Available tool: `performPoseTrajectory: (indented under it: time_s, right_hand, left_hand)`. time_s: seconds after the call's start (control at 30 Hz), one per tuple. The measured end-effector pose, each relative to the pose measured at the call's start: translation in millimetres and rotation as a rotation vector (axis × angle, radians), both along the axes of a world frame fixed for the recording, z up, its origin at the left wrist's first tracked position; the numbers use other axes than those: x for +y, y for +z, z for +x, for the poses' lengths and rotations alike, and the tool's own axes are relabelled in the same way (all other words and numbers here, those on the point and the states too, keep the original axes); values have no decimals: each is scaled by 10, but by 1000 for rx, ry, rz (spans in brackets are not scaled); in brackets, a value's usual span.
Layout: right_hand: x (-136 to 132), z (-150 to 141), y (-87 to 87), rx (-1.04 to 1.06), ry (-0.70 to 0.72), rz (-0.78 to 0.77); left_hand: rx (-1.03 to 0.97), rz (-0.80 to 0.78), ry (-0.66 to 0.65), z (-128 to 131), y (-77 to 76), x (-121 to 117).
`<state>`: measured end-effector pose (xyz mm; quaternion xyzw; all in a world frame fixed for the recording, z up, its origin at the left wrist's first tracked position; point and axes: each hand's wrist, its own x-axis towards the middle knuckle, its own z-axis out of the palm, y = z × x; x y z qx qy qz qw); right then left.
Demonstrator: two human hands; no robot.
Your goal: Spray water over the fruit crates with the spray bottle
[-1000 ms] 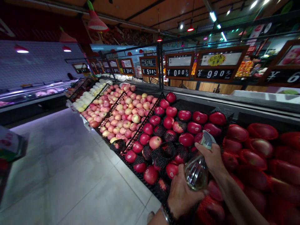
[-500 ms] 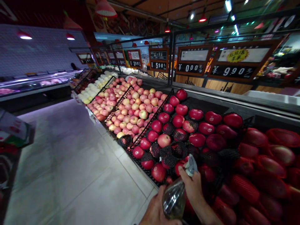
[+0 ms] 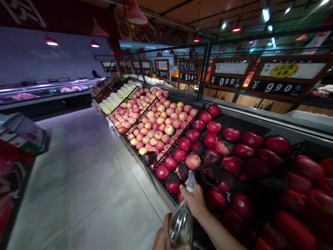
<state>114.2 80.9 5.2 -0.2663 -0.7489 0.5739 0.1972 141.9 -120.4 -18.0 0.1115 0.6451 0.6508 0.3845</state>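
A clear, shiny plastic bag [image 3: 180,224] is between my hands at the bottom of the view, with something dull and greenish inside that I cannot make out. My right hand [image 3: 197,202] is closed around its gathered neck, and the loose grey-white top sticks up past the fingers. Lower down, my left hand [image 3: 163,236] wraps the bag's full part from the left; its fingers are partly cut off by the frame edge. Just beyond the hands lie dark red apples [image 3: 214,198], some in black foam nets [image 3: 208,173].
Paler pink apples [image 3: 158,126] fill the crates beyond a black mesh divider [image 3: 179,139]. Red-netted fruit [image 3: 293,225] lies at right. Price signs [image 3: 288,78] hang above the stand. Tiled floor [image 3: 91,180] runs along the left, with a carton [image 3: 26,133] at its far side.
The view has turned slightly left, so the stand appears farther right. Both hands and the bag sit farther left against the apples, with the grip on the bag kept.
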Motion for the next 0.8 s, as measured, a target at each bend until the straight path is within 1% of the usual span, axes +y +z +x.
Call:
performPoseTrajectory:
  time_s: [0.07,0.13,0.17,0.23,0.3,0.4,0.5,0.57,0.63,0.7,0.8]
  right_hand:
    - [167,-88,128,22,-2,30]
    - [390,-169,283,34,-22,50]
    - [515,-208,364,41,-39,63]
    - [781,-287,531,74,-88,102]
    - [1058,-367,699,119,-142,141]
    - [1474,-471,940,145,-228,171]
    - [1854,-488,1136,154,-322,181]
    - [2048,-417,1228,152,-364,171]
    - [2168,-285,1284,159,-388,159]
    - [2208,-120,1305,171,-403,153]
    - [2144,122,1270,167,-400,144]
  left_hand:
    - [129,43,-24,-110,131,150]
    - [220,139,-96,-253,307,344]
    - [246,149,-141,-331,398,451]
    - [333,108,-125,-482,565,680]
    - [396,60,-97,-617,695,926]
    - [432,126,-104,-766,833,1324]
    - [439,166,-70,-844,938,1721]
    - [449,173,-77,-854,990,1945]
    - [453,184,-113,-830,1017,2105]
    - [434,179,-153,-771,1015,2185]
    - [412,125,-201,-638,966,2153]
